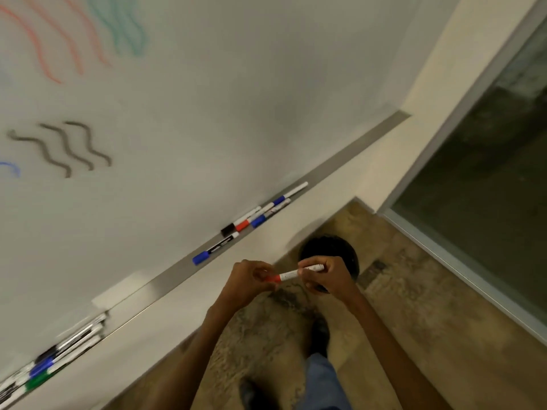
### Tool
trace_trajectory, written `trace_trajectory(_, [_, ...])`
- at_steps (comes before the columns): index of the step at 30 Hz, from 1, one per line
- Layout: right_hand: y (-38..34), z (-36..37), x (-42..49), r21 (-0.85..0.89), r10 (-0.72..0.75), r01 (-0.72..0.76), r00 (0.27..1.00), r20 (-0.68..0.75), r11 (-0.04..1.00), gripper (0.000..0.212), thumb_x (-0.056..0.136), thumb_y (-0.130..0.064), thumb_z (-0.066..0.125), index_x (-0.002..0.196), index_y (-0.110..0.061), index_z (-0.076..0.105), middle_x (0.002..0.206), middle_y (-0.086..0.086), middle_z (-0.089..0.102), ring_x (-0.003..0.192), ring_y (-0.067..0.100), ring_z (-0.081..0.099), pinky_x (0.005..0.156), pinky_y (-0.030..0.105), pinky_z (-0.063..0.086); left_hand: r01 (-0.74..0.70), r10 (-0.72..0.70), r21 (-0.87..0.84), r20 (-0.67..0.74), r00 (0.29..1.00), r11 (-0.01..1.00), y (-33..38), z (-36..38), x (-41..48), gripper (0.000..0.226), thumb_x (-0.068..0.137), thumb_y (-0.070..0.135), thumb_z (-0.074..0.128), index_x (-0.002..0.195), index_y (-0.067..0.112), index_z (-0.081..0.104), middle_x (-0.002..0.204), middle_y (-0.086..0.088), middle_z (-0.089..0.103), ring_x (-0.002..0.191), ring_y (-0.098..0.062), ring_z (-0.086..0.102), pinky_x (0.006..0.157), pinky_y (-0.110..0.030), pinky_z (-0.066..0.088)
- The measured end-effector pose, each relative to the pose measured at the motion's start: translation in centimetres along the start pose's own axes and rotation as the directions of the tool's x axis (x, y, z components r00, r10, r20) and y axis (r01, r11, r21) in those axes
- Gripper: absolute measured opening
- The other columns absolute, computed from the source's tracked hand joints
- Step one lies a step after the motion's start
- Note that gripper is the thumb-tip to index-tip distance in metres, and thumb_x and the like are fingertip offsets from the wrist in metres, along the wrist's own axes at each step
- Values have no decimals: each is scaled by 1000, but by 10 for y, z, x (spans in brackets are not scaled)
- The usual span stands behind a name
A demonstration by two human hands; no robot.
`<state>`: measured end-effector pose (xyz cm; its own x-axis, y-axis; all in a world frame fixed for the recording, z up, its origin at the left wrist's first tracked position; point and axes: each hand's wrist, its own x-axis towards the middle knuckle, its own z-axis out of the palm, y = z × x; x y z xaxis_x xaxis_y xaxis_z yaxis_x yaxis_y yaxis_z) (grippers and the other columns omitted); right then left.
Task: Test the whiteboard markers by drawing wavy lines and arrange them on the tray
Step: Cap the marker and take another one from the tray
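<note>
The fingers (259,269) of the left hand (251,281) are pinching the red cap (273,279) of a red marker (291,274). The right hand (328,276) is curling snugly around the white barrel at the other end. The marker is lying almost level between the two hands, clear of the board. The cap is sitting on the barrel. I cannot tell whether it is being pulled off or pressed home.

At eleven o'clock from the hands, the metal tray (340,164) is running along the bottom edge of the whiteboard (207,113). A blue-capped marker (211,252) is lying on it, nearest the hands. A loose cluster of markers (260,214) with black, red and blue caps is lying further along, towards one o'clock. Down at eight o'clock a tidy bundle of markers (59,359) is lying side by side at the frame's edge.

Red wavy lines (50,45), teal ones (127,28), black ones (65,147) and a blue stroke (10,168) are showing on the board, so several colours look tested. The task looks to be roughly midway: the held marker and the loose cluster are probably waiting to be tested or lined up with the bundle.
</note>
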<state>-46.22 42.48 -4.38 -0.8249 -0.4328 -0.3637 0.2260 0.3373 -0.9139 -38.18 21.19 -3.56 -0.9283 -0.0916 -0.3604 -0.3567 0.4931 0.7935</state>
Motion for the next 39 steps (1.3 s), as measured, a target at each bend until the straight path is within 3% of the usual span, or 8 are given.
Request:
trace_trajectory(4, [32, -53, 27, -106, -45, 35, 995, -93, 994, 14, 79, -21, 78, 93, -16, 76, 78, 5, 74, 72, 22, 71, 68, 35, 59, -49, 42, 157, 49, 998, 986, 28, 37, 59, 13, 83, 23, 75, 95, 28, 76, 82, 15, 70, 77, -1, 65, 67, -6, 47])
trace_trajectory(8, [66, -109, 69, -230, -35, 22, 998, -52, 973, 16, 81, -17, 77, 96, -13, 75, 81, -10, 70, 75, -2, 65, 67, 11, 48, -3, -7, 232, 42, 999, 973, 38, 88, 123, 10, 86, 25, 69, 92, 26, 77, 83, 5, 73, 74, -8, 65, 70, -22, 52])
trace_trajectory(10, [90, -133, 97, -291, -16, 10, 1000, -19, 957, 16, 83, -15, 74, 99, -12, 73, 84, -13, 67, 76, -9, 61, 67, 5, 44, 10, -20, 253, 37, 999, 967, 39, 115, 159, 14, 88, 20, 67, 97, 21, 77, 90, 0, 74, 77, -11, 65, 70, -20, 49])
trace_trajectory(14, [153, -171, 151, -408, -14, 7, 1000, -13, 913, 19, 89, -10, 66, 107, -9, 70, 101, 6, 70, 86, 9, 61, 77, 13, 45, -25, 11, 317, 45, 999, 948, 26, 173, 232, 18, 89, 15, 65, 105, 12, 74, 96, -8, 72, 89, -24, 65, 59, -13, 33])
trace_trajectory(21, [254, -195, 222, -461, -57, 8, 994, -92, 887, 19, 89, -7, 63, 107, -7, 69, 106, 8, 69, 99, 21, 63, 88, 29, 50, -33, -11, 452, 96, 995, 892, -28, 252, 327, 13, 90, 12, 58, 100, 12, 67, 95, -11, 70, 87, -31, 65, 77, -40, 50])
trace_trajectory(29, [326, -189, 267, -403, 61, -122, 985, -162, 907, 28, 87, -6, 64, 115, -10, 65, 116, 5, 66, 111, 21, 59, 97, 34, 47, -62, -6, 534, 123, 992, 843, -91, 303, 376, 32, 91, 7, 62, 123, 5, 62, 118, -18, 66, 102, -41, 61, 94, -46, 44])
trace_trajectory(33, [343, -194, 274, -391, 121, -183, 977, -177, 902, 36, 89, -8, 64, 125, -10, 60, 125, 6, 63, 118, 23, 56, 101, 37, 45, -66, -2, 558, 121, 993, 827, -102, 319, 384, 33, 92, 9, 60, 125, 9, 58, 114, -11, 67, 107, -31, 63, 108, -42, 31])
trace_trajectory(39, [333, -187, 257, -392, 138, -188, 979, -152, 901, 32, 93, -13, 60, 124, -10, 61, 122, 7, 64, 115, 22, 57, 94, 32, 45, 14, -108, 550, 138, 985, 835, -77, 308, 360, 18, 102, 21, 47, 104, 7, 59, 87, -15, 67, 77, -29, 62, 70, -39, 46])
